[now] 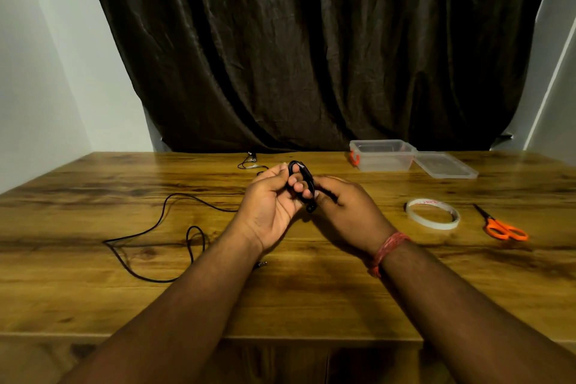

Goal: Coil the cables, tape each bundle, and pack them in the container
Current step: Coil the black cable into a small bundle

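Note:
My left hand [269, 203] and my right hand [346, 206] meet above the middle of the table, both gripping a small black coiled cable [304, 176]. The coil stands upright between my fingers, one plug end hanging below it. A long black cable [162, 227] lies loose on the table to the left, its plug near my left forearm. A third thin cable [249, 162] rests at the table's far edge. The clear plastic container [383, 155] stands open at the back right. A roll of clear tape [432, 214] lies to the right of my right hand.
The container's clear lid [444, 165] lies flat just right of it. Orange-handled scissors [501, 224] lie to the right of the tape. A dark curtain hangs behind the wooden table [311, 296]. The table's near edge runs under my forearms.

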`<state>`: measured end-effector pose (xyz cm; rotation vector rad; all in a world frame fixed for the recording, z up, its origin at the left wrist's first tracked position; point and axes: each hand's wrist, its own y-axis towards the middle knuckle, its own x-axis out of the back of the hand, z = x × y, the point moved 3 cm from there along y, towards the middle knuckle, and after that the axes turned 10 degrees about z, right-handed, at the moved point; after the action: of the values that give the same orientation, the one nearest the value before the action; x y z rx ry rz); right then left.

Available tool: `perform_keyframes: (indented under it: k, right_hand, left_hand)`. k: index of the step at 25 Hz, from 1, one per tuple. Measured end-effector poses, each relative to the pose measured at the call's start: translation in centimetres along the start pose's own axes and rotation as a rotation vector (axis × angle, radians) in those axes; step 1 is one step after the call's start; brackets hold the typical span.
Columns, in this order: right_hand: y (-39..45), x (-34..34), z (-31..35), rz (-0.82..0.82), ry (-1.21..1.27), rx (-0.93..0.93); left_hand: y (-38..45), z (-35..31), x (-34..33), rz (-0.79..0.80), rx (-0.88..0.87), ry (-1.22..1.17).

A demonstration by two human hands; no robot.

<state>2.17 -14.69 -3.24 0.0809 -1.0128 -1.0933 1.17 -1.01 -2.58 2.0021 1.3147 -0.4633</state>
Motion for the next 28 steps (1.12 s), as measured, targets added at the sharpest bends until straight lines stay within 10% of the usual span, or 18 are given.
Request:
perform_keyframes:
  k: [19, 28]
  right_hand:
    - [0.1, -0.5, -1.2, 0.014, 0.546, -0.232]
    - [0.1, -0.5, -1.4, 0.024, 0.424, -0.26]
  left_hand:
    - [0.0, 0.5, 0.2, -0.068, 0.069, 0.21]
    - [-0.2, 0.5, -0.1, -0.102, 0.065, 0.259]
